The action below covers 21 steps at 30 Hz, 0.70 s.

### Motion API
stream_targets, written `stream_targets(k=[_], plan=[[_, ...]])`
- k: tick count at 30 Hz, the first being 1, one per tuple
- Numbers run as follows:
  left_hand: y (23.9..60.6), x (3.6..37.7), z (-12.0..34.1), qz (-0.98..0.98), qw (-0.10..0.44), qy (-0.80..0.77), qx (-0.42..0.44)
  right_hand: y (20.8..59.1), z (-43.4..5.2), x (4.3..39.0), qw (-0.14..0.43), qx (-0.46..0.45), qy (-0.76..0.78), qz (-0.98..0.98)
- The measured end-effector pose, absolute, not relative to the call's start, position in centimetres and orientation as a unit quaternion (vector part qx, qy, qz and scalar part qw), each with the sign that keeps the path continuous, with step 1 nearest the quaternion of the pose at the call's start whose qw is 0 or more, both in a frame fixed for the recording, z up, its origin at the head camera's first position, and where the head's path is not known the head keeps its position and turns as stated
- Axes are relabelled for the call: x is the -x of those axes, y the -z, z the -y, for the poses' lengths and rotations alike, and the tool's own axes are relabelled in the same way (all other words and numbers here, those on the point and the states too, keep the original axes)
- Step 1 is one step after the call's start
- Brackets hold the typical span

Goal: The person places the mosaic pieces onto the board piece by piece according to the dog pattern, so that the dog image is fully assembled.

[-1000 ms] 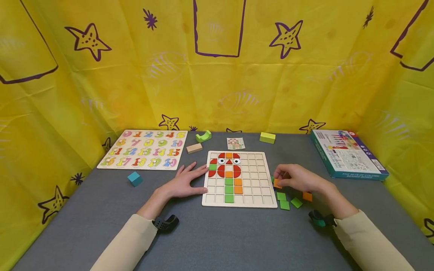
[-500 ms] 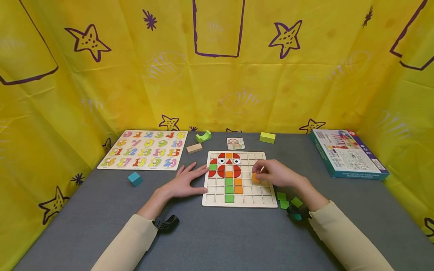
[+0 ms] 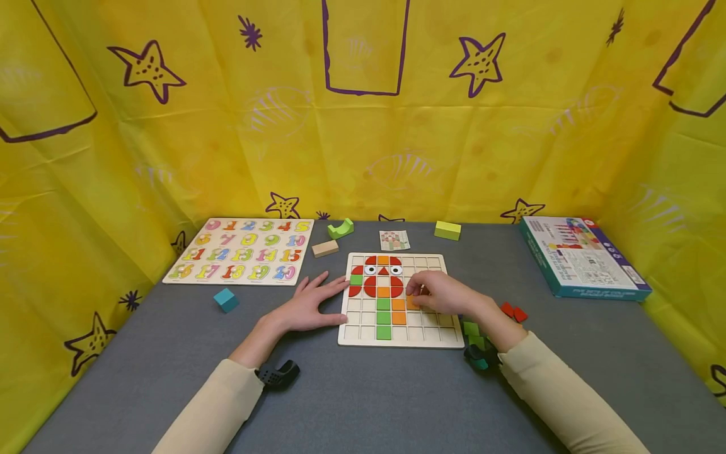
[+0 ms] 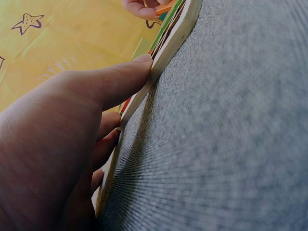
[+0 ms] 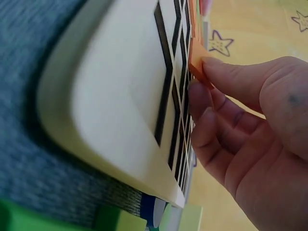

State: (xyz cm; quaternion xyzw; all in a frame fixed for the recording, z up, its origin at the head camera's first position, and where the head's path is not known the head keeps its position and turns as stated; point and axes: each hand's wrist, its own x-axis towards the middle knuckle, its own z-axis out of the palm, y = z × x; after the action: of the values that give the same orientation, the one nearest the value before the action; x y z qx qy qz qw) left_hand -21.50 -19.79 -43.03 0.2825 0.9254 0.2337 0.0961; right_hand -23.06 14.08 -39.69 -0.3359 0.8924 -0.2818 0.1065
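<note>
A wooden grid board (image 3: 363, 333) lies on the grey table, partly filled with red, green and orange pieces and two eye pieces. My right hand (image 3: 448, 296) pinches an orange square tile (image 5: 198, 57) between thumb and fingers, just over a cell to the right of two set orange tiles (image 3: 399, 311). In the right wrist view the tile is tilted against the grid. On the board's left edge rests my left hand (image 3: 309, 307), its fingers spread and the thumb (image 4: 127, 77) against the rim. Green tiles (image 3: 471, 329) lie by the right edge, partly hidden by my right wrist.
Red pieces (image 3: 513, 311) lie beyond my right forearm. Behind the board are a small picture card (image 3: 394, 240), a yellow block (image 3: 447, 231), a green arch (image 3: 341, 228) and a plain wooden block (image 3: 325, 248). A number puzzle (image 3: 241, 252), blue cube (image 3: 226, 300) and box (image 3: 584, 258) flank it.
My right hand has carried the orange tile from beside the board leftward over the grid. Red pieces now show beyond the right forearm. My left hand has stayed in place.
</note>
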Motion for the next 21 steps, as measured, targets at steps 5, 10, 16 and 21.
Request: stream_targets(k=[5, 10, 16, 21], plan=[[43.0, 21.5, 19.7, -0.926, 0.097, -0.232, -0.281, 39.7, -14.0, 22.7, 0.115, 0.327, 0.278, -0.896], [43.0, 21.5, 19.7, -0.925, 0.097, -0.236, -0.282, 39.7, -14.1, 22.5, 0.116, 0.323, 0.277, -0.898], [43.0, 21.4, 19.6, -0.923, 0.097, -0.241, -0.284, 39.1, -14.9, 22.4, 0.105, 0.315, 0.287, -0.899], [42.8, 21.4, 19.6, -0.923, 0.098, -0.242, -0.283, 38.4, -16.5, 22.1, 0.099, 0.295, 0.300, -0.902]])
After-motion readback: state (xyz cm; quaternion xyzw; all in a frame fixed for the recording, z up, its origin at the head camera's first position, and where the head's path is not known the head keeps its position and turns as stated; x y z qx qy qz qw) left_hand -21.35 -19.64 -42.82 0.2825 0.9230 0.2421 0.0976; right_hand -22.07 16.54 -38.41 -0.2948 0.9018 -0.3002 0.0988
